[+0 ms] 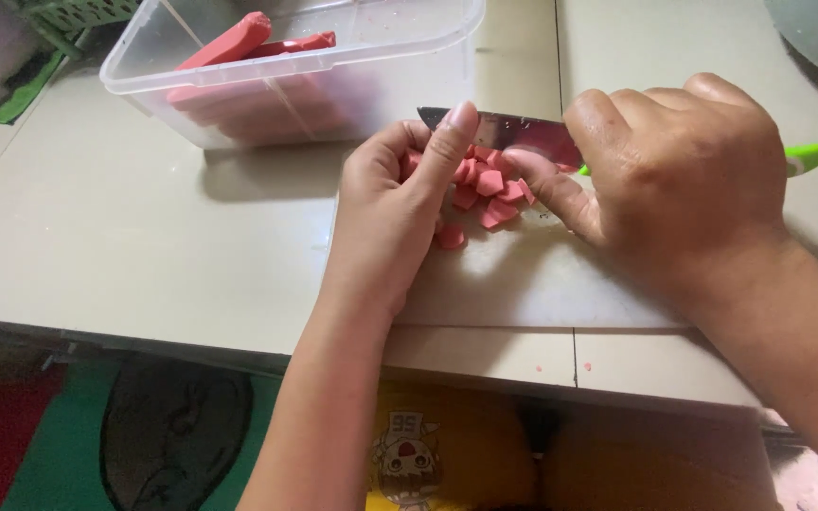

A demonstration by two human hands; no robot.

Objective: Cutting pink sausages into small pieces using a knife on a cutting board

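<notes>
Pale tiles form the worktop point(144, 246), with a white cutting board point(523, 284) lying near its front edge. On the board sits a small heap of pink sausage pieces point(489, 189), directly between the two hands. The left hand point(390, 213) is curled beside the heap on its left, fingertips touching the pieces and one finger raised against the knife point(523, 132) blade. The right hand point(684, 170) is closed around the knife's green handle, just right of the heap, the blade lying over the pieces. Behind, a clear plastic tub point(333, 85) holds whole pink sausages point(239, 43).
</notes>
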